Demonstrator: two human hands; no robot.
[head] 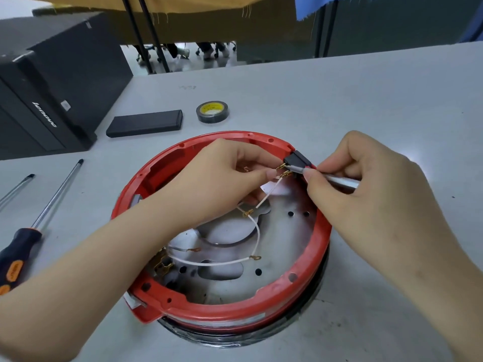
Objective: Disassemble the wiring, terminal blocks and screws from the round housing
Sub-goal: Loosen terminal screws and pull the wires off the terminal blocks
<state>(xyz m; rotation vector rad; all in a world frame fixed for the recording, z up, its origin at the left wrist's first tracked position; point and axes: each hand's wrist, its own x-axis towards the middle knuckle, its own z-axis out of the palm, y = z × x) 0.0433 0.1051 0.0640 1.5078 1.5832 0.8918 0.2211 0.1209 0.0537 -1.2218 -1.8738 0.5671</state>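
Note:
The round red housing [227, 308] lies open side up on the grey table, with a metal plate inside. White wires [257, 231] with brass lugs run across the plate. A black terminal block [296, 159] sits on the far right rim, and another brass terminal cluster [162, 266] at the lower left. My left hand [222, 178] reaches over the housing and pinches a brass connector [285, 175] of a white wire at the black block. My right hand [366, 186] grips a thin silver tool [337, 180] whose tip touches the block's terminals.
A black-and-orange screwdriver [28, 239] and a second shaft [15, 189] lie at the left. A flat black case [145, 123] and a roll of black tape [213, 111] sit behind the housing. A black computer tower [52, 82] stands at the far left.

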